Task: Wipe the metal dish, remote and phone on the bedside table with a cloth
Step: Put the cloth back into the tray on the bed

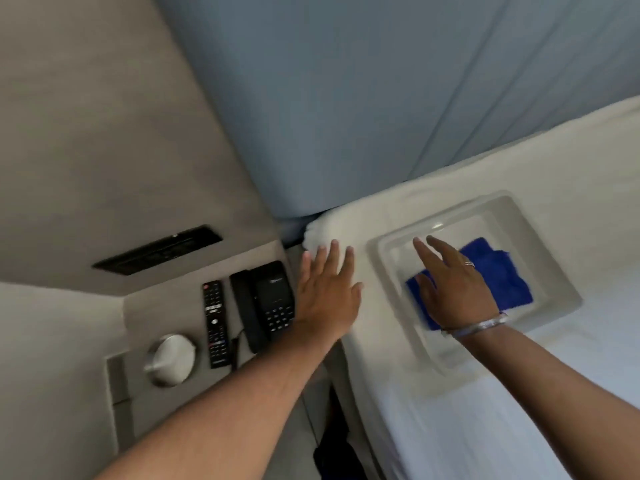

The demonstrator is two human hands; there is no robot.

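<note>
Right hand [457,289] lies flat with straight, spread fingers on the blue cloth [498,275], gripping nothing; whether the palm presses the cloth or just hovers over it cannot be told. Much of the cloth is hidden under that hand and wrist, so only its far side and a near corner show. Left hand [329,292] is also open, fingers straight and apart, held above the gap between the bedside table [152,313] and the bed [519,410]; whether it touches the sheet is unclear. Both forearms run out of the bottom edge.

Blur softens the whole view, so the buttons on the remote [216,323] and the phone [265,303] cannot be read. The phone's near right corner is covered by the left wrist.

A pale tray [561,289] sits on the bed and holds only the cloth. Its near left rim fades into the white sheet and is hard to trace.

On the bedside table, the round metal dish [170,360] stands nearest, the remote lies just beside it, and the phone lies just beyond the remote, all well apart from the cloth. What the dish holds cannot be made out.
</note>
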